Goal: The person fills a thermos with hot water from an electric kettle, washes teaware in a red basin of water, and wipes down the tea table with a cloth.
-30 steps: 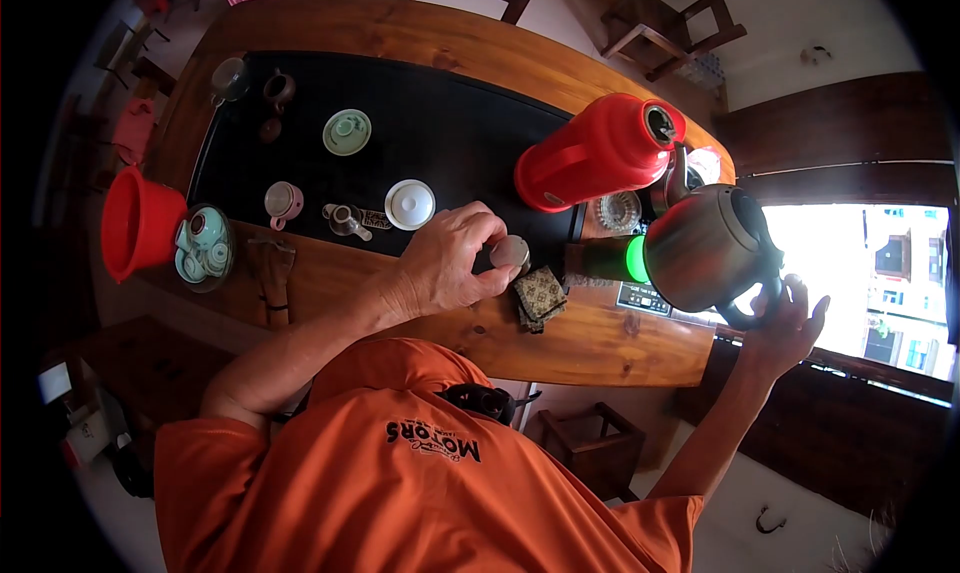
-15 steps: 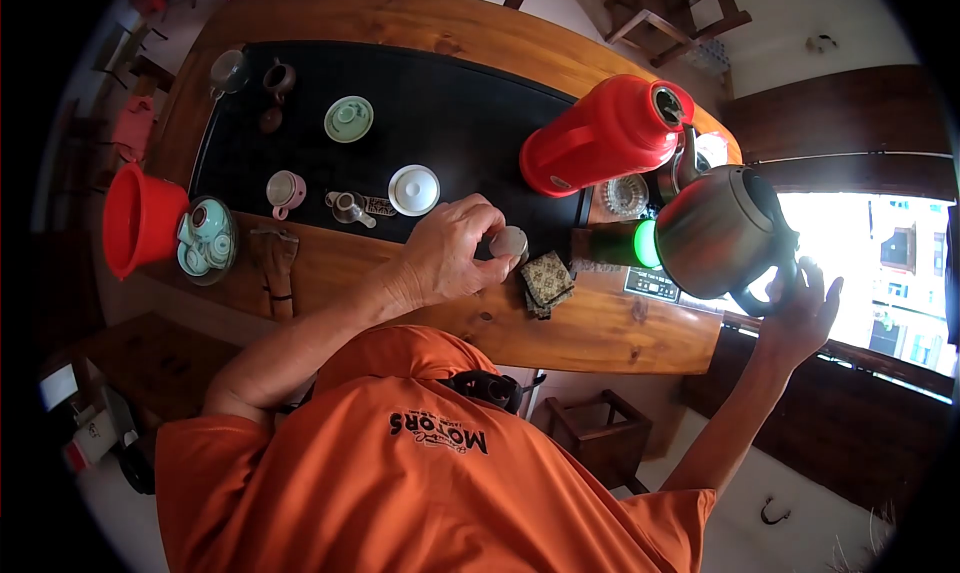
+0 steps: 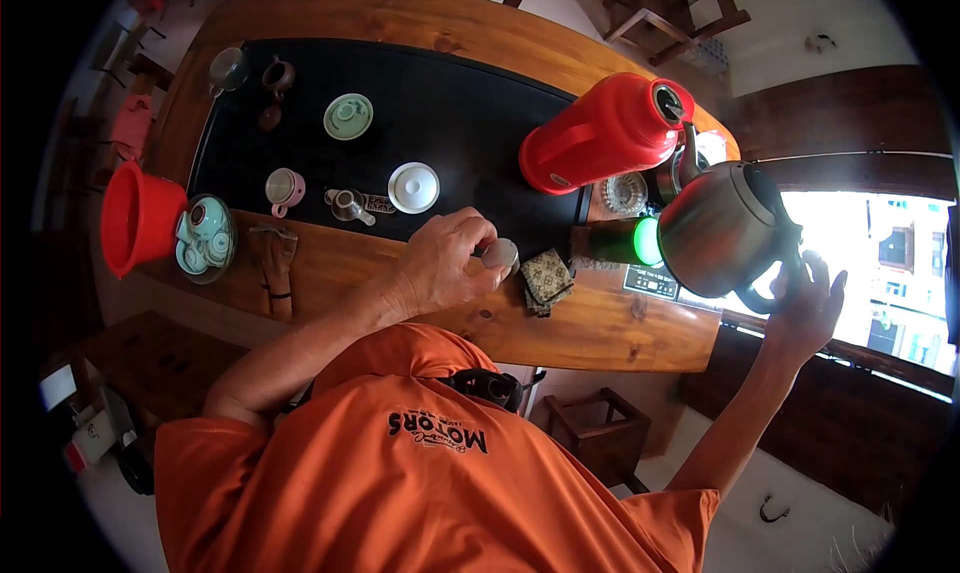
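Note:
My right hand grips the handle of a brushed-metal electric kettle at the right. The kettle is tilted, its spout reaching the open mouth of a red thermos flask. I cannot make out the stream of water. My left hand is closed in a pinch around a pale round thermos stopper, held above the table's near edge. Just right of the stopper lies a folded patterned cloth.
On the black tea tray sit a white lidded bowl, a green lidded bowl, a pink cup and a strainer. A red bucket and a bowl of cups stand left. A glowing green light is beside the kettle.
My left hand with the stopper has shifted slightly left and down. The kettle remains at the flask's mouth, with hardly any movement.

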Available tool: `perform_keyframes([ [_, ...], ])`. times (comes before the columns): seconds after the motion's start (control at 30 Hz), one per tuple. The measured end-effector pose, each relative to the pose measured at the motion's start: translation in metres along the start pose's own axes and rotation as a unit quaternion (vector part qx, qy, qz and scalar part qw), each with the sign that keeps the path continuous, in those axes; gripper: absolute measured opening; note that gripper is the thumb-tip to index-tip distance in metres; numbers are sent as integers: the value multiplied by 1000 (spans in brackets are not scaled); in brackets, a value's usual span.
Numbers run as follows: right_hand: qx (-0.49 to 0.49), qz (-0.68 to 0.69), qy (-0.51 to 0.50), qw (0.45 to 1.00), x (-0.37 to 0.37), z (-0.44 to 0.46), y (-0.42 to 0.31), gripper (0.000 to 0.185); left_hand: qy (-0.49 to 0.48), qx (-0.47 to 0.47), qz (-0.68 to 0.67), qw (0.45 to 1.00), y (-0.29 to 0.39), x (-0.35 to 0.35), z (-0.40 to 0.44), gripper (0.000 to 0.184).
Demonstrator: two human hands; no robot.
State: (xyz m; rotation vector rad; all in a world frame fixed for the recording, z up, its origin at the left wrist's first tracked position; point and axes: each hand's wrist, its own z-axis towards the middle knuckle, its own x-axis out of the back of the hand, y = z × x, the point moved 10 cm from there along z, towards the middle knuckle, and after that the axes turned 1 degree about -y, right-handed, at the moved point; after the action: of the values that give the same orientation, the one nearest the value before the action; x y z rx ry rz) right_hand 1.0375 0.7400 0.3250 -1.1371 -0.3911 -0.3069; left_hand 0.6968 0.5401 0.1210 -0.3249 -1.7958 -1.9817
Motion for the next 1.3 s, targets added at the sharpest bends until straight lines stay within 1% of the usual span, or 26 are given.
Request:
perform_keyframes([
  [0.07,-43,122,-10,992,-5,0,3,31,-3,14,1,1000,-5,-2,-2,25],
  [0.1,-43,122,-11,992,-5,1,1,31,-3,15,1,1000,-5,-1,-3,25],
  [0.17,-50,188,-68,979,-13,1,-2,32,-3,13,-2,1000,-6,-2,-5,26],
  [0.2,-49,188,-69,979,-12,3,1,32,-3,14,-2,1000,-7,-2,-5,26],
  [0.23,43,-83,-57,994,-7,5,-8,33,-1,18,-7,1000,-9,-2,-6,26],
  [0.27,88,-218,-55,970,-10,4,-15,33,1,23,-12,1000,-10,-3,-6,27],
  [0.3,132,-348,-41,927,-12,2,-22,34,1,24,-13,1000,-9,-2,-6,27],
  [0.33,86,-262,-24,961,-8,4,-19,33,1,16,-5,1000,-7,-1,-6,27],
  [0.4,38,-173,-8,984,-2,6,-14,33,1,10,3,1000,-6,0,-7,27],
  [0.43,6,-32,-27,999,-2,8,-8,31,10,9,-9,1000,-5,1,-6,26],
  [0.5,-29,109,-43,993,-5,7,-2,29,16,8,-22,1000,-5,2,-5,26],
  [0.57,36,70,-19,997,-4,5,-15,29,22,9,-19,1000,-4,4,-4,27],
  [0.7,11,55,24,998,-9,2,-27,30,14,13,-26,999,-3,3,-4,28],
  [0.77,8,-75,14,997,-13,1,-33,33,13,8,-20,1000,-3,3,-5,29],
  [0.8,7,-75,15,997,-12,2,-32,33,12,7,-20,1000,-3,3,-6,29],
  [0.87,-20,60,11,998,-11,5,-23,35,9,4,-19,1000,-4,2,-8,30],
  [0.97,-48,85,17,995,-13,5,-22,37,4,15,-21,1000,-8,1,-9,31],
  [1.0,-47,85,17,995,-4,9,-16,37,5,15,-21,1000,-8,2,-10,31],
  [1.03,-61,102,-46,992,-4,13,-6,42,-5,23,-16,1000,-9,0,-12,30],
  [1.1,-72,118,-111,984,-10,15,0,47,-13,31,-11,999,-12,-1,-13,29],
  [1.17,-55,44,-62,996,-7,13,-8,46,-18,34,-16,999,-14,-3,-14,30],
  [1.2,-54,43,-63,996,-14,10,-12,46,-17,34,-16,999,-14,-3,-15,30],
  [1.27,-22,37,18,999,-12,8,-26,38,-20,37,-19,999,-15,-3,-16,29],
  [1.3,-20,36,17,999,-13,9,-29,38,-18,37,-19,999,-14,-3,-16,29],
])
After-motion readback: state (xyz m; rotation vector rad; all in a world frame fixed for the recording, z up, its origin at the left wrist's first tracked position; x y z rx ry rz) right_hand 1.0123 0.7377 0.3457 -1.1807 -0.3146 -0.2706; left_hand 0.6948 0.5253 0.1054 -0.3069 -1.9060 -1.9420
